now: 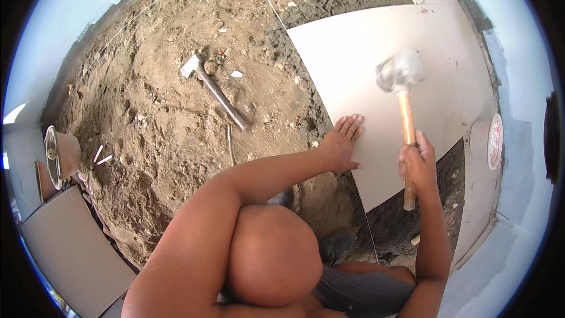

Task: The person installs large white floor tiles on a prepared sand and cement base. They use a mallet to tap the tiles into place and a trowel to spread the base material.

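A large pale floor tile point(335, 53) lies on dark mortar at the right. Flat on its near left edge rests my left hand point(344, 143), fingers spread, holding nothing. My right hand point(419, 163) is wrapped round the wooden handle of a mallet point(406, 112). The mallet's whitish-grey head shows over the tile, smeared by motion; whether it touches the surface I cannot tell. A taut string line point(272, 7) runs along the tile's left edge and on past its near corner.
A hammer point(220, 100) with a dark handle lies on the sandy ground left of the tile. A bucket point(65, 153) stands at the far left, near a cardboard sheet point(76, 253). Another pale bucket point(488, 141) sits by the right wall. Dark mortar point(438, 185) borders the tile's near edge.
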Demonstrator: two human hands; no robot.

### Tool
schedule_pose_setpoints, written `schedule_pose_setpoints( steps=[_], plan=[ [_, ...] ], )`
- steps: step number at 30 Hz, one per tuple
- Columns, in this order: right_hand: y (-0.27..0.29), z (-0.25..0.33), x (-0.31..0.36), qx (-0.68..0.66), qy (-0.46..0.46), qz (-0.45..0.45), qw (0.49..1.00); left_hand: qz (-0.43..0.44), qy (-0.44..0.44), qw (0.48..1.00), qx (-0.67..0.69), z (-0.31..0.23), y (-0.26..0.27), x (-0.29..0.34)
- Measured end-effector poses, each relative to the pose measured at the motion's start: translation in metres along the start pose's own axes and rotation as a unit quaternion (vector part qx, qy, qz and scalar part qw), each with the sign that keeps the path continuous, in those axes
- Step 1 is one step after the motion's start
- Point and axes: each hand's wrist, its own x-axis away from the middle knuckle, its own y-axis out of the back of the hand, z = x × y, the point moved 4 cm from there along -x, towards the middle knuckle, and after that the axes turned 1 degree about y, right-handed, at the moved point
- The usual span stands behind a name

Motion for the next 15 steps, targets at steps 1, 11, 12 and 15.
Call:
schedule_pose_setpoints(
  steps=[1, 11, 12, 15],
  plan=[
    [0.002, 0.002, 0.001, -0.052, 0.022, -0.007, 0.998, 0.003, -0.001, 1.000, -0.028, -0.001, 0.000, 0.001],
    [-0.008, -0.097, -0.074, 0.205, 0.296, -0.185, 0.914, 0.017, -0.004, 1.000, -0.004, -0.012, 0.010, -0.006],
    [-0.006, -0.095, -0.084, 0.226, 0.287, -0.181, 0.913, 0.021, -0.004, 1.000, -0.008, -0.011, 0.010, -0.008],
    [-0.009, -0.033, -0.084, 0.097, 0.027, -0.044, 0.994, 0.024, 0.012, 1.000, -0.016, 0.000, 0.007, 0.000]
  ],
)
